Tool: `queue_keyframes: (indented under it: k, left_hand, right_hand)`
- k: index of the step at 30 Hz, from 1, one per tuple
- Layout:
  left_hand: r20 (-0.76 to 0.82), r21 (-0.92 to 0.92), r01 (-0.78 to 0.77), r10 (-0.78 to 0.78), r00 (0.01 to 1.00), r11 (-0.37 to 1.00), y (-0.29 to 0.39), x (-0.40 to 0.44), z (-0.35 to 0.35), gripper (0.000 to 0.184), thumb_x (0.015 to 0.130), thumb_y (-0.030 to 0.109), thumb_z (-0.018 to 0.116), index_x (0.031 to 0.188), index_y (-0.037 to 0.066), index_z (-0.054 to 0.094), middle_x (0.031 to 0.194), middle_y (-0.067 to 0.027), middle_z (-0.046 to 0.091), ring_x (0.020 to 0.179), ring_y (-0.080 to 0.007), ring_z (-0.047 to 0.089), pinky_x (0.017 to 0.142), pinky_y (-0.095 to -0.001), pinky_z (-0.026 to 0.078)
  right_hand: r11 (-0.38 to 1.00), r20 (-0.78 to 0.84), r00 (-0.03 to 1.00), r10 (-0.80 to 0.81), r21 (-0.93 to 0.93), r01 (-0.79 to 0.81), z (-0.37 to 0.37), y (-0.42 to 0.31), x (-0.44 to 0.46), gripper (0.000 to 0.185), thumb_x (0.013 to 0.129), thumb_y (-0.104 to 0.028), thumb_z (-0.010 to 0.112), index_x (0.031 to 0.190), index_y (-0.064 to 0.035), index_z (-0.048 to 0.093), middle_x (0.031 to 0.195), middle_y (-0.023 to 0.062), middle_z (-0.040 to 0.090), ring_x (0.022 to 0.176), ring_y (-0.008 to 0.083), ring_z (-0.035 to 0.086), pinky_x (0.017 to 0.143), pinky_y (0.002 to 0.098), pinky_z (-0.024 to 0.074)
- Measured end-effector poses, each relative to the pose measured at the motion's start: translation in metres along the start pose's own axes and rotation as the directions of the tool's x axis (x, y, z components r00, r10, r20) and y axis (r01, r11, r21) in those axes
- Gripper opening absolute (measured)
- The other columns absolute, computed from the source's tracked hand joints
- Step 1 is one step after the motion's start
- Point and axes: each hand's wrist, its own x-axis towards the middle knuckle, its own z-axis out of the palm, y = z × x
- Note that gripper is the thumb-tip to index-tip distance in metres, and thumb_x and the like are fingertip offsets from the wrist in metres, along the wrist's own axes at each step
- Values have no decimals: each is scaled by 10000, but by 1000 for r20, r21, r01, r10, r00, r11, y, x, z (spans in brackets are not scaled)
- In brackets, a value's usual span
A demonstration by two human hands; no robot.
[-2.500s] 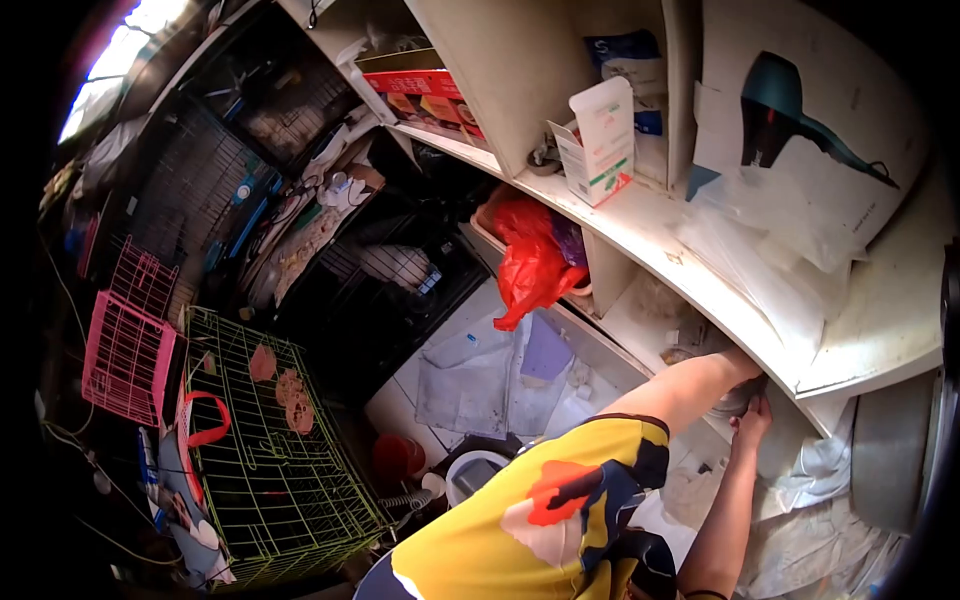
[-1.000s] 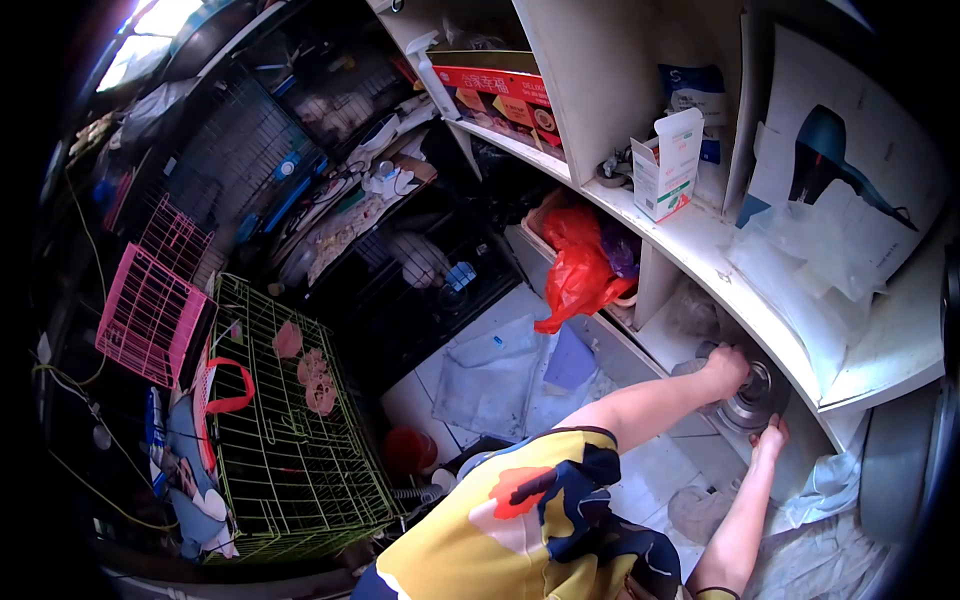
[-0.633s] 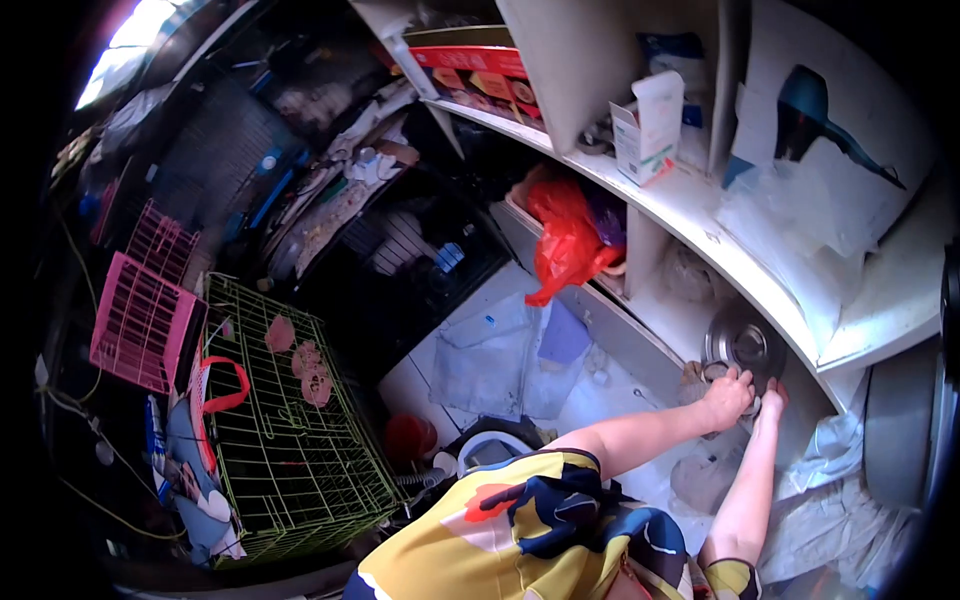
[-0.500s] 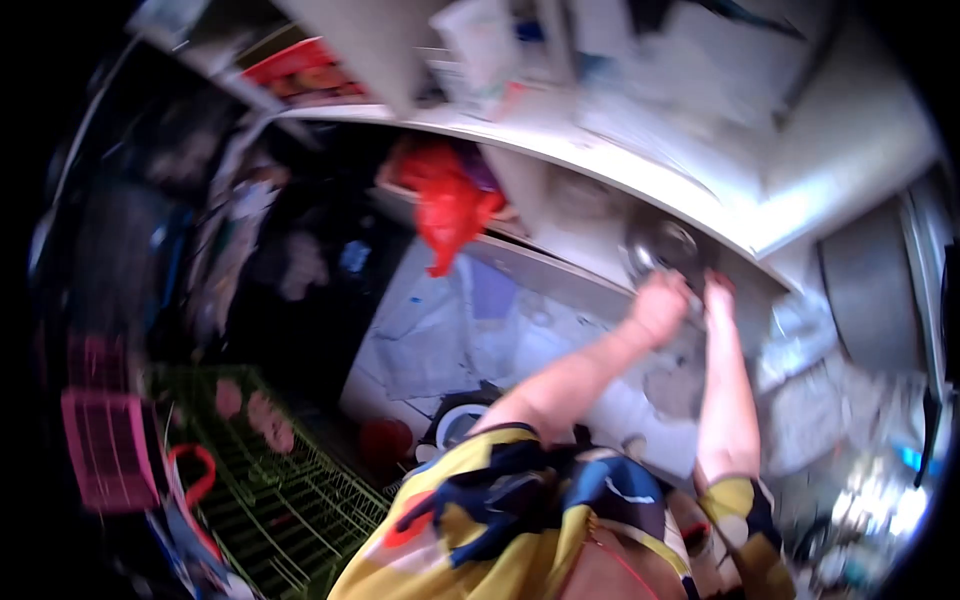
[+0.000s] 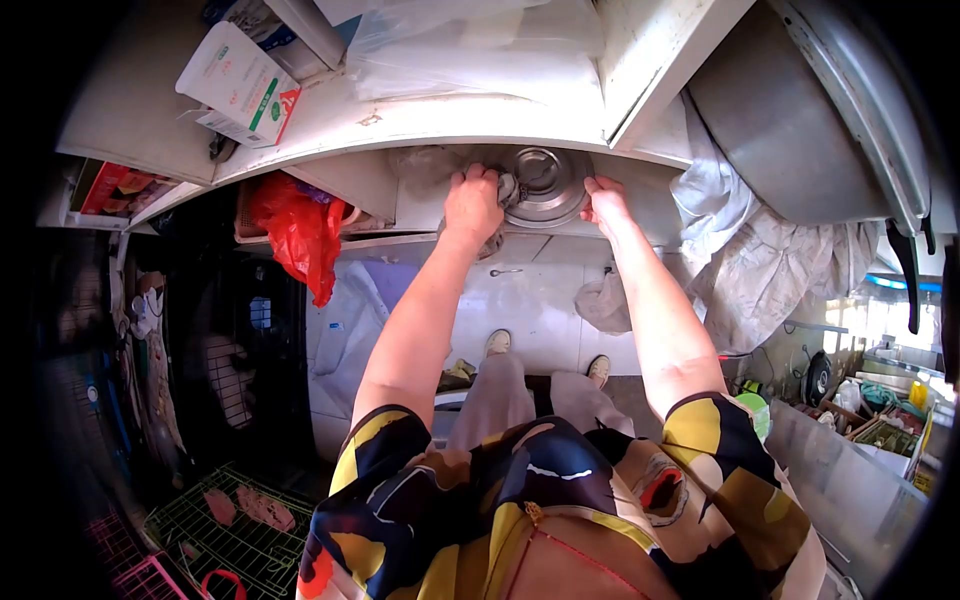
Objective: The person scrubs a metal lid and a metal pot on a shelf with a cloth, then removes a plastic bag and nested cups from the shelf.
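Note:
A round, shiny metal lid [image 5: 562, 203] sits on the lower shelf, under the front edge of the shelf above. My left hand [image 5: 474, 207] is closed around a crumpled greyish rag [image 5: 508, 190] at the lid's left side. Part of the rag hangs below the palm. On the opposite side, my right hand [image 5: 608, 207] pinches the lid's right rim between thumb and fingers. Whatever lies beneath the lid is hidden.
A red plastic bag [image 5: 300, 230] hangs over a basket at left. Above are a white carton [image 5: 240, 85] and clear plastic sheets [image 5: 475, 55]. A large metal pot [image 5: 800, 110] and draped grey cloth [image 5: 775, 265] stand right. A spoon [image 5: 506, 271] lies below, near my feet.
The view has turned and steadied, bringing the lid to the middle. My hands, close together at the lid's near edge before, are now apart on its two sides.

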Motion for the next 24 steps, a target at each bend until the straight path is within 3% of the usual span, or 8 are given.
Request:
queue_keyframes:
  k: [5, 7, 12, 19, 24]
  left_hand:
    - [8, 43, -118, 118, 993, 992, 14, -16, 5, 439, 637, -39, 559, 1052, 99, 597, 1129, -56, 542, 970, -325, 498, 819, -372, 486]
    - [-28, -102, -334, 333, 943, 937, 23, -29, 9, 503, 636, -51, 545, 1106, 119, 593, 1177, -35, 537, 981, -315, 495, 835, -360, 482]
    - [161, -130, -249, 268, 950, 960, 45, 8, 12, 483, 658, 22, 573, 1131, 122, 583, 1205, -25, 533, 1046, -311, 499, 885, -378, 456]
    - [92, -76, -185, 192, 977, 980, 64, 15, 19, 428, 664, 45, 600, 1088, 95, 580, 1152, -57, 500, 1071, -325, 491, 867, -384, 465]
    - [129, -100, -201, 213, 969, 974, 12, -3, -6, 409, 649, 16, 594, 1053, 78, 582, 1126, -56, 497, 1061, -330, 498, 853, -399, 470]
  right_hand:
    - [999, 4, 1000, 6, 44, -6, 0, 1, -3, 393, 903, -240, 558, 1242, -56, 482, 727, 54, 573, 468, 123, 477, 385, 276, 417]
    - [999, -19, 1000, 1, 39, 0, 2, 2, -3, 376, 904, -241, 556, 1229, -62, 495, 713, 45, 569, 461, 119, 471, 383, 275, 414]
    - [1000, -14, 999, -32, -2, 32, 2, 2, -3, 285, 907, -241, 545, 1145, -85, 558, 670, 16, 549, 451, 112, 460, 381, 271, 411]
    - [997, -3, 998, -70, -11, 70, 2, 7, -2, 221, 907, -238, 540, 1066, -94, 597, 654, 1, 529, 449, 114, 459, 380, 265, 415]
    - [998, -23, 999, -41, 38, 42, 1, 1, -9, 242, 909, -235, 542, 1089, -80, 586, 680, 7, 538, 459, 111, 465, 393, 272, 427]
